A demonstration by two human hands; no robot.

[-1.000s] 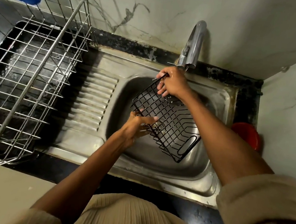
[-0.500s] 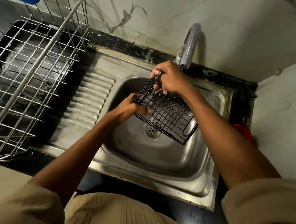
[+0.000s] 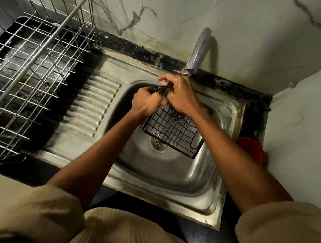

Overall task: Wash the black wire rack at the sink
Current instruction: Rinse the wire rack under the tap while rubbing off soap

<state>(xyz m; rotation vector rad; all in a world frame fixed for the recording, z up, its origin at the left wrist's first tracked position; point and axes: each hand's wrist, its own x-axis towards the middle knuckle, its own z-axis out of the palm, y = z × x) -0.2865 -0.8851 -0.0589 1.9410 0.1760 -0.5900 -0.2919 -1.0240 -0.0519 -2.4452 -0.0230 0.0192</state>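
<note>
Now both hands are together at the top edge of the rack (image 3: 171,131), directly under the mouth of the tap (image 3: 198,50). A second ago they were apart: the right hand (image 3: 180,95) held the far corner and the left hand (image 3: 144,104) held the near side, with the rack spread wide and tilted over the basin. Since then the rack has turned and stands more upright, and the left hand has climbed up to meet the right one.

The right hand grasps the upper wire, with its fingers curled around it, and its skin looks wet. The left hand is clenched on the same edge just beside it; its fingertips are hidden behind the wires, so I cannot tell exactly how they lie. The two hands touch or almost touch.

The rack hangs inside the sink (image 3: 216,186), with its lower corner above the drain (image 3: 158,143), not resting on the bottom as far as I can see. I cannot tell if water runs from the tap.

I judge that the person is rubbing the top edge by hand, so the washing is in progress and not finished. To the left, a steel drying rack (image 3: 36,72) stands on the table, probably the place for the rack afterwards. A red object (image 3: 251,148) lies right of the sink.
</note>
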